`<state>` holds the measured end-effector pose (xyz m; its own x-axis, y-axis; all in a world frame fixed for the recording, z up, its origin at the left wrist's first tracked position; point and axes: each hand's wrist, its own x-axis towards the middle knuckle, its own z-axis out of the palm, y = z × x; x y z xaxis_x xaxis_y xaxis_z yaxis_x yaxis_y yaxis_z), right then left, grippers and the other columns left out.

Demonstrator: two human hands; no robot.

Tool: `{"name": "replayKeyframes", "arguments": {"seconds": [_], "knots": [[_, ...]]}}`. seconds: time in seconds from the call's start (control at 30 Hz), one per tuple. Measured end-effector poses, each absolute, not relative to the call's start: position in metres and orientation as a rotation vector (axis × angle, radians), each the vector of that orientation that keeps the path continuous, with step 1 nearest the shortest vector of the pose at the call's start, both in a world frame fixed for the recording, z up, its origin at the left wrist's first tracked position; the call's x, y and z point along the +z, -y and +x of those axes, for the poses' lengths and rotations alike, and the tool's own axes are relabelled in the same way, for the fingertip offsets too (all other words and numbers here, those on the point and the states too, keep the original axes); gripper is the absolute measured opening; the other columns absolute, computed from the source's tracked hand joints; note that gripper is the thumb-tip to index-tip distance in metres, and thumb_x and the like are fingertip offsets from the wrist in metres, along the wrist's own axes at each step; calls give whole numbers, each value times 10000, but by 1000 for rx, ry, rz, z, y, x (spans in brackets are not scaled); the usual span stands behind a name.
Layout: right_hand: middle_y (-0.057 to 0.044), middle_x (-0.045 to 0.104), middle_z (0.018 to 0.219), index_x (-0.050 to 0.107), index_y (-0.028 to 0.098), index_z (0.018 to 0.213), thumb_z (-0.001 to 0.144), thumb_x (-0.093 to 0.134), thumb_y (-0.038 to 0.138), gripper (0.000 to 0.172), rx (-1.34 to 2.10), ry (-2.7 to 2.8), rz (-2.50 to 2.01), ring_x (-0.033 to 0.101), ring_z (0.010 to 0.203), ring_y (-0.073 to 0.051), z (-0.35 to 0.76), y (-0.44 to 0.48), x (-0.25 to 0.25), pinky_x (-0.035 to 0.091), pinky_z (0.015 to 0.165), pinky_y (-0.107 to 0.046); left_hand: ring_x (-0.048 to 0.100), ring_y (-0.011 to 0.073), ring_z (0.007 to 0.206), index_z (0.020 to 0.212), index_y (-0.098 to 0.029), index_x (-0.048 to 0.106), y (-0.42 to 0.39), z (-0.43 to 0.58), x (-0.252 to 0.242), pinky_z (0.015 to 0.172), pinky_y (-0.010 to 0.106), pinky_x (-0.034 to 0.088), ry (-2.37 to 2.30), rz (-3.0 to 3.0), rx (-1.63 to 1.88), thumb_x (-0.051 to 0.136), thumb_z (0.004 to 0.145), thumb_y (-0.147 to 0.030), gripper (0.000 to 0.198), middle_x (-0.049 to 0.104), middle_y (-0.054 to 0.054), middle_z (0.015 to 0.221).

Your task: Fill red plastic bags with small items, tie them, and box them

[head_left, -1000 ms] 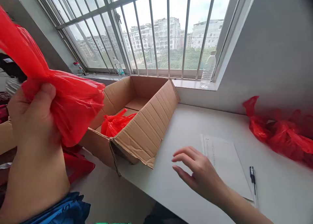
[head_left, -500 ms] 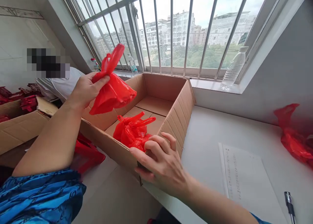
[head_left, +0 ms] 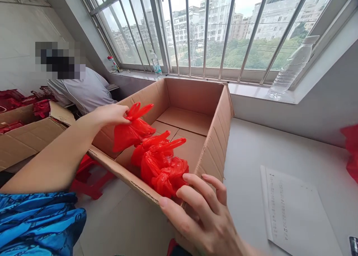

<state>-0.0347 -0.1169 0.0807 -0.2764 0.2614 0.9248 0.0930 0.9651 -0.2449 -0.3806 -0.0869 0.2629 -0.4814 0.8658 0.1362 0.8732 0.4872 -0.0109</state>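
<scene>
My left hand (head_left: 113, 116) pinches the tied top of a red plastic bag (head_left: 131, 134), which hangs inside the large open cardboard box (head_left: 145, 190) near its left wall. Beside it, more knotted red plastic bags (head_left: 165, 170) lie bunched in the box's near corner, their loop handles sticking up. My right hand (head_left: 204, 215) grips that near corner from outside, its fingers curled over the rim and my thumb hidden. What the bags contain cannot be seen.
A person in a light shirt (head_left: 86, 88) is at the left, by another cardboard box (head_left: 36, 140) holding dark red items. A red stool (head_left: 92, 181) stands below. On the white table (head_left: 246, 144) lies a paper sheet (head_left: 299, 207). Bottles, including a clear one (head_left: 293, 67), line the sill.
My left hand has lowered the red bag from above the box down into it. My right hand stays at the box corner. The view has shifted slightly.
</scene>
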Motion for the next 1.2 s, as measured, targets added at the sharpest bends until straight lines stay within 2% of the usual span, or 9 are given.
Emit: {"name": "replayKeyframes", "arguments": {"seconds": [0.1,0.23,0.33,0.43,0.63,0.77,0.87,0.93,1.2], "knots": [[22,727,996,685,322,1119,865,656,164,301,170,1841,-237,617,1195,-177,-36,115,81,333,1137,-378,575,111,549,874,-160,655,93,-366,249,542,164,458,2979,-1775,275,715,770,-288,176,649,-61,632],[20,730,979,687,308,1111,877,656,211,255,175,1847,-212,609,1211,-178,-34,112,82,310,1161,-380,623,164,584,1078,-156,623,91,-349,255,549,209,472,2961,-1571,410,684,811,-456,406,676,-22,640],[15,727,1049,679,313,1132,897,645,267,241,164,1872,-199,583,1254,-188,-33,110,81,307,1172,-387,618,174,670,1028,-167,656,87,-324,265,609,213,440,2608,-1535,450,695,793,-514,421,715,17,757],[6,717,1147,670,313,1155,904,637,264,259,157,1892,-193,553,1298,-202,-32,111,79,307,1179,-402,617,165,712,989,-228,700,86,-284,260,629,222,412,2517,-2021,600,667,820,-491,315,726,5,852],[-17,701,1250,662,278,1191,910,624,247,286,126,1939,-148,517,1345,-230,-24,109,81,361,1165,-418,571,199,585,889,-229,744,80,-220,217,541,285,370,2309,-2402,943,726,714,-519,339,677,55,710],[-53,669,1313,649,238,1218,915,606,205,308,126,2019,-43,490,1370,-257,-11,101,84,405,1148,-442,580,213,590,947,-245,737,74,-212,195,556,294,397,2331,-2515,1032,835,588,-408,406,692,43,725],[-87,636,1356,634,202,1246,911,592,180,338,140,2076,14,468,1385,-279,-2,95,85,412,1145,-472,609,216,641,934,-243,736,71,-216,194,574,286,388,2143,-2623,1059,729,693,-204,244,718,39,777],[-83,619,1379,624,209,1265,908,579,165,363,144,2102,20,469,1384,-270,1,93,85,425,1138,-466,638,211,726,1002,-251,725,67,-221,202,612,274,399,2083,-2606,897,636,747,-144,290,734,35,851],[-61,599,1405,615,236,1292,912,572,172,389,140,2134,32,476,1379,-255,4,90,87,440,1132,-449,667,210,913,1276,-274,617,52,-241,233,732,244,455,2449,-2412,727,609,825,-551,529,724,53,1109]]}}
